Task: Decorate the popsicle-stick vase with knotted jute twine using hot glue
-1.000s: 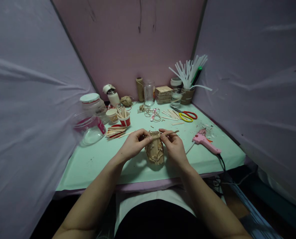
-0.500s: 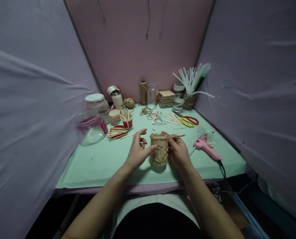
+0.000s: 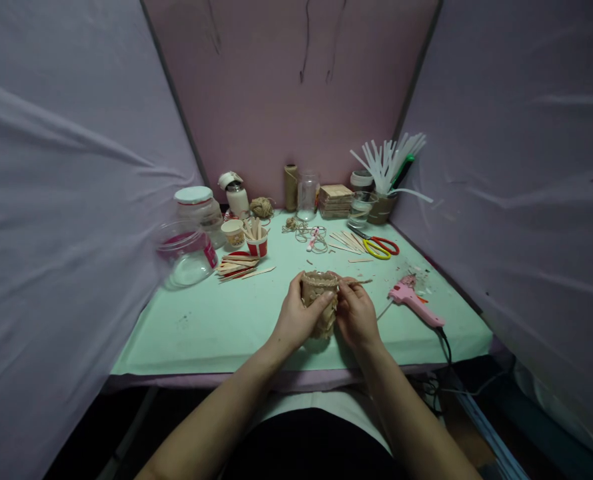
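Near the front edge of the counter (image 3: 211, 328), the stick-clad cup (image 3: 320, 290) is being gripped from opposite sides by the left hand (image 3: 296, 319) and right hand (image 3: 357, 315), seemingly for steadiness.

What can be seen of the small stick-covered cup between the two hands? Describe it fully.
The cup is a small round pot with a pale, stick-clad wooden wall and brown twine wound around its rim. Its dark mouth is open, facing up and slightly toward the camera. It is over the front middle of the mint-green table; whether it rests there or is lifted cannot be told. The left hand wraps its left side, thumb across the front. The right hand presses its right side at the rim.
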The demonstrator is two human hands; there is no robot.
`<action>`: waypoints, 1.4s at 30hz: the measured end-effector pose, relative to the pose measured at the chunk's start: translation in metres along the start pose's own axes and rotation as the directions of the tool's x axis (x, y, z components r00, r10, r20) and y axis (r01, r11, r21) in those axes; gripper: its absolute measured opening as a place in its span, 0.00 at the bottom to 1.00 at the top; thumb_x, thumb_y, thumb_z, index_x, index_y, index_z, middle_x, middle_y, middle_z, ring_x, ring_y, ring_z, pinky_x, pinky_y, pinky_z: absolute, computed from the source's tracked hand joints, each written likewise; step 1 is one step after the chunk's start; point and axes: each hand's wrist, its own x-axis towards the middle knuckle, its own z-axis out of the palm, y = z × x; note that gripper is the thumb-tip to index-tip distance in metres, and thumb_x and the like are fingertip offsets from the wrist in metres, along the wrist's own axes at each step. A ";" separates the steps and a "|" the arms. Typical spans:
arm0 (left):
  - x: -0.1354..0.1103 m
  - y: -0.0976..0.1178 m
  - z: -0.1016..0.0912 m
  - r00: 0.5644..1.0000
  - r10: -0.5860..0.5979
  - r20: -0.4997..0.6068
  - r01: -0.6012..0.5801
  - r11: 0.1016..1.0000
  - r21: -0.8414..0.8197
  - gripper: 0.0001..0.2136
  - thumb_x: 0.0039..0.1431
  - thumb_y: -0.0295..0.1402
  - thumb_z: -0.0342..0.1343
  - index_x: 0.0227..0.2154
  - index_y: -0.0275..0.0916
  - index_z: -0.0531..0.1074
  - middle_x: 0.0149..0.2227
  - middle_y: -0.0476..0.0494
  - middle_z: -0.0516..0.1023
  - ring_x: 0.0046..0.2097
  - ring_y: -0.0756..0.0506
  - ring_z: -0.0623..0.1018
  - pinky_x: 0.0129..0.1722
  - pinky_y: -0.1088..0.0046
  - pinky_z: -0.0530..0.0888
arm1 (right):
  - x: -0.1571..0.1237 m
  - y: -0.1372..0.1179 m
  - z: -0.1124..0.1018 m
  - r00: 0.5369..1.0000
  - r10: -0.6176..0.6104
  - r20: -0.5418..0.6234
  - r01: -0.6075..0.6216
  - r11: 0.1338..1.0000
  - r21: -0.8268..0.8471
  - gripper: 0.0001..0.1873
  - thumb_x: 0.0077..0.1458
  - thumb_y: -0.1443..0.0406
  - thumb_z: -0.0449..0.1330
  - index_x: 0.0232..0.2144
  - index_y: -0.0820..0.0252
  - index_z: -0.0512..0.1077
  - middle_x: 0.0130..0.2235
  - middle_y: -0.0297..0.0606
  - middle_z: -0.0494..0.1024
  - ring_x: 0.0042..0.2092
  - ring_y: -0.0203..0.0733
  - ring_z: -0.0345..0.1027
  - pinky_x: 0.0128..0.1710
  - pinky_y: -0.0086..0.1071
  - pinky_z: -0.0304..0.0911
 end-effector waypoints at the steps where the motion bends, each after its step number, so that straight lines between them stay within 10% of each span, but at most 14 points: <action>1: 0.000 0.000 0.000 1.000 -0.002 -0.005 0.002 1.000 -0.003 0.35 0.50 0.43 0.62 0.57 0.35 0.57 0.56 0.33 0.69 0.58 0.39 0.68 0.57 0.62 0.65 | -0.002 0.001 0.001 1.000 -0.004 -0.014 0.004 1.000 0.011 0.15 0.43 0.59 0.68 0.29 0.56 0.66 0.42 0.37 0.78 0.43 0.44 0.74 0.44 0.41 0.69; 42: 0.013 -0.030 -0.030 0.969 0.045 0.243 0.045 0.934 -0.354 0.30 0.47 0.44 0.65 0.52 0.36 0.67 0.54 0.34 0.72 0.55 0.37 0.72 0.56 0.60 0.66 | -0.023 0.005 0.008 0.956 -0.275 0.106 0.294 0.885 -0.362 0.08 0.55 0.59 0.60 0.31 0.58 0.68 0.41 0.37 0.72 0.43 0.39 0.68 0.45 0.33 0.64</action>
